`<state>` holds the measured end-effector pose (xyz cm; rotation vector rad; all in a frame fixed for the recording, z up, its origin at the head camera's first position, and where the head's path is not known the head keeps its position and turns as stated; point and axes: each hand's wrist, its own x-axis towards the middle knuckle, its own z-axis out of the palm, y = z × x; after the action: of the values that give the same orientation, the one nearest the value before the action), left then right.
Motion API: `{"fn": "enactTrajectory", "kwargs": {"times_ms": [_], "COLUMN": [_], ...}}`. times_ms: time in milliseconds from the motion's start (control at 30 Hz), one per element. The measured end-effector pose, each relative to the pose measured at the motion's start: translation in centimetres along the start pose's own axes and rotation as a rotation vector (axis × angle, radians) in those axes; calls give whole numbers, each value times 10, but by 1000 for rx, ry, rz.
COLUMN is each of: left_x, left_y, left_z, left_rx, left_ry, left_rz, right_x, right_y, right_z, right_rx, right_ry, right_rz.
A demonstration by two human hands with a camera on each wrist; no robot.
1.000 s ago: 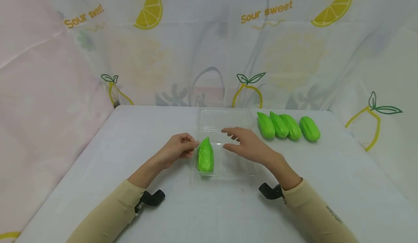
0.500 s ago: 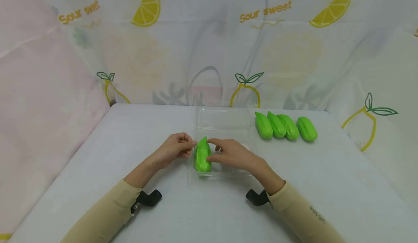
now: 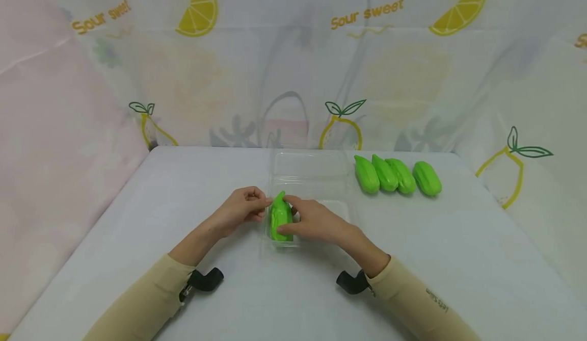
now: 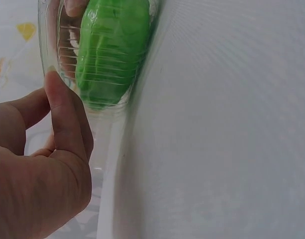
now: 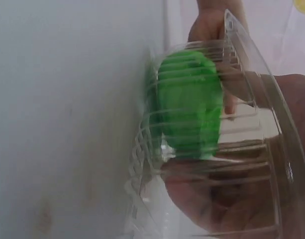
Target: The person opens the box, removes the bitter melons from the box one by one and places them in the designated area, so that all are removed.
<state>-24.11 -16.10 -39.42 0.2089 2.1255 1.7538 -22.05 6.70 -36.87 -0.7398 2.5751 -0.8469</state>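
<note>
A clear plastic clamshell box (image 3: 321, 244) lies with its lid (image 3: 312, 163) folded back toward the wall. Inside, at its left side, lies a glossy green, ridged gourd-like vegetable (image 3: 276, 218) with its pointed tip facing away. My left hand (image 3: 240, 211) pinches the box's left rim between thumb and forefinger; the fingertips (image 4: 53, 82) meet the rim in the left wrist view. Reaching into the box from the right, my right hand (image 3: 316, 221) has its thumb over the vegetable's near part and forefinger by its tip. Through the ribbed wall, the vegetable (image 5: 189, 104) shows in the right wrist view.
Several like green vegetables (image 3: 367, 175) lie in a row at the back right of the white table (image 3: 220, 300), one (image 3: 427, 179) a little apart. A lemon-print cloth (image 3: 257, 66) hangs behind the table. Dark wrist-mounted pieces (image 3: 206, 280) stick out below both sleeves.
My right hand has moved left and down from over the box's right part onto the green vegetable. My left hand stays at the rim. The whole view has shifted slightly.
</note>
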Motion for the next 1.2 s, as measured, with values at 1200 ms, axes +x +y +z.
{"fn": "enactTrajectory", "kwargs": {"times_ms": [1200], "left_x": [1], "left_y": [-1], "left_z": [1], "left_rx": [-5], "left_ry": [4], "left_rz": [-1], "right_x": [-12], "right_y": [-2], "right_z": [-13], "right_rx": [-39], "right_ry": [46], "right_rz": [-31]}}
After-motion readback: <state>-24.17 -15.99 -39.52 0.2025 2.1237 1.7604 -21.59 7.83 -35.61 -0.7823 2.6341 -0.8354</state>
